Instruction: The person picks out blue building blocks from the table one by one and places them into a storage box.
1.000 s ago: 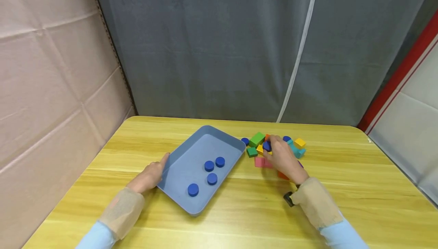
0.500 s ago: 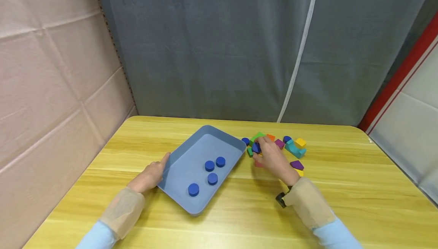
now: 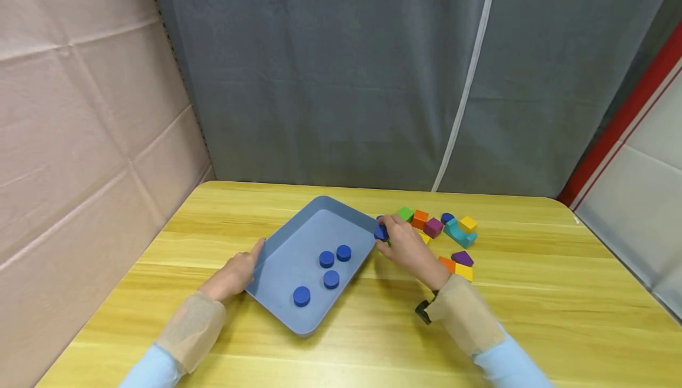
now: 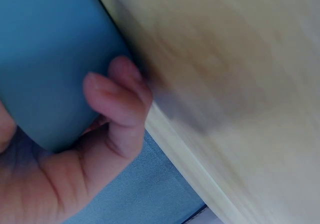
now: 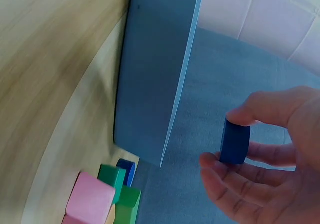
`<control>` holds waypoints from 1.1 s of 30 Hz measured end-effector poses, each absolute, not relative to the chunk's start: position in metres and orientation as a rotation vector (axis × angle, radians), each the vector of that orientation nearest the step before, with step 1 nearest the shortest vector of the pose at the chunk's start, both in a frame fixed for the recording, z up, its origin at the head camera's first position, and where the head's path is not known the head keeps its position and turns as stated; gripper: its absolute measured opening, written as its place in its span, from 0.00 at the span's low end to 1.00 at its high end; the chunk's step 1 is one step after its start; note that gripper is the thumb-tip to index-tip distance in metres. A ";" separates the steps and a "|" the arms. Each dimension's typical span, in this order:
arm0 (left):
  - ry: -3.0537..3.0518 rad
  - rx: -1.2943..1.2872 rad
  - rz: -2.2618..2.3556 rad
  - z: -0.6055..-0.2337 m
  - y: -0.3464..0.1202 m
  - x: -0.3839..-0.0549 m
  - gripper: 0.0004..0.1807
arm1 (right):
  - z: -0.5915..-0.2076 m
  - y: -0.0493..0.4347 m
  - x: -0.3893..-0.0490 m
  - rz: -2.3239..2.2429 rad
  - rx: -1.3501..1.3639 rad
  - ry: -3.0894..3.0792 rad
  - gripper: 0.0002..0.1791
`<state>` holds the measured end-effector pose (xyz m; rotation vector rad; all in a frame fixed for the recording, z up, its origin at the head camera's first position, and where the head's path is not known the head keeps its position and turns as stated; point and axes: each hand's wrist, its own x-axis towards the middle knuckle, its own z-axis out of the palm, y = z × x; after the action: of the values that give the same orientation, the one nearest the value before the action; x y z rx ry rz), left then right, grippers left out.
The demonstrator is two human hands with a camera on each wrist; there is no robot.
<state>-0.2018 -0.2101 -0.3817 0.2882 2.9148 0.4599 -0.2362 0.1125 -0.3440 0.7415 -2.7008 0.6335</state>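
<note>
A blue-grey tray lies at an angle on the wooden table, with several round blue blocks inside it. My left hand grips the tray's left edge, its fingers curled under the rim in the left wrist view. Between thumb and fingers, my right hand pinches another round blue block, held up near the tray's right corner. In the right wrist view that block is raised above the level of the tray's rim, apart from the tray wall.
Loose coloured blocks lie right of the tray: an orange one, a magenta one, a teal arch and a purple piece. Pink and green blocks sit below the right hand. A grey curtain hangs behind the table.
My right hand has moved left with the round blue block, from over the pile to the tray's right corner. The left hand and the tray have stayed in place.
</note>
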 end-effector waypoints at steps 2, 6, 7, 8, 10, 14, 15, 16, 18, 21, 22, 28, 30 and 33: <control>2.920 0.298 0.453 -0.382 -0.210 -0.202 0.40 | -0.344 0.109 -0.236 0.640 0.752 -2.699 0.19; 2.925 0.307 0.445 -0.383 -0.211 -0.202 0.40 | -0.344 0.102 -0.237 0.649 0.765 -2.699 0.18; 2.925 0.307 0.448 -0.382 -0.211 -0.202 0.40 | -0.344 0.101 -0.238 0.646 0.765 -2.701 0.18; 2.922 0.303 0.450 -0.382 -0.211 -0.202 0.40 | -0.344 0.099 -0.238 0.647 0.769 -2.700 0.18; 2.914 0.295 0.454 -0.381 -0.210 -0.201 0.40 | -0.345 0.097 -0.239 0.643 0.773 -2.695 0.18; 2.919 0.303 0.448 -0.380 -0.210 -0.201 0.40 | -0.344 0.091 -0.241 0.655 0.789 -2.674 0.17; 2.926 0.315 0.445 -0.380 -0.210 -0.201 0.40 | -0.344 0.089 -0.242 0.657 0.792 -2.671 0.17; 2.932 0.322 0.443 -0.380 -0.210 -0.201 0.40 | -0.344 0.088 -0.242 0.663 0.799 -2.663 0.17; 2.944 0.338 0.448 -0.381 -0.210 -0.201 0.40 | -0.343 0.085 -0.244 0.665 0.815 -2.652 0.17; 2.953 0.354 0.453 -0.383 -0.211 -0.201 0.40 | -0.343 0.081 -0.247 0.658 0.830 -2.649 0.17; 2.951 0.350 0.455 -0.383 -0.211 -0.201 0.40 | -0.343 0.080 -0.248 0.657 0.831 -2.653 0.17; 2.937 0.343 0.454 -0.383 -0.211 -0.202 0.40 | -0.341 0.072 -0.253 0.648 0.803 -2.714 0.17; 2.939 0.347 0.454 -0.382 -0.211 -0.202 0.40 | -0.342 0.070 -0.254 0.639 0.804 -2.721 0.17; 2.933 0.342 0.456 -0.382 -0.211 -0.202 0.39 | -0.343 0.067 -0.257 0.631 0.807 -2.729 0.17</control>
<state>-0.2017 -0.2113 -0.3822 0.3421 2.9328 0.4558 -0.2570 0.0669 -0.3426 0.8067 -2.7290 0.6314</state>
